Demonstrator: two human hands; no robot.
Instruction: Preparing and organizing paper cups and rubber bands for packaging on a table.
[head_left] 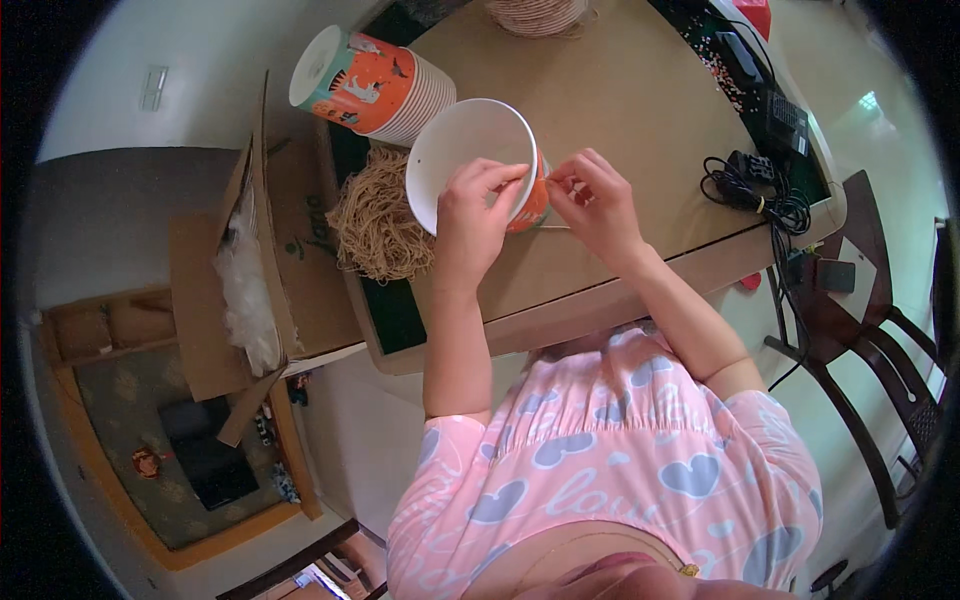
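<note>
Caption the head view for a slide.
Left hand at the rim of a paper bucket, right hand by its orange side, tan string and stacked buckets alongside.

A switch (153, 88) marked the pale wall (225, 65) left of the worktop (620, 120); right, a dark chair (848, 328) stood on glossy floor (840, 65), which reflected light.

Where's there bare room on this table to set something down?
Bare tabletop lies between the right hand and the coiled cable, and up toward the twine roll. The left side is crowded: stacked tubs, loose twine and the open tub.
</note>
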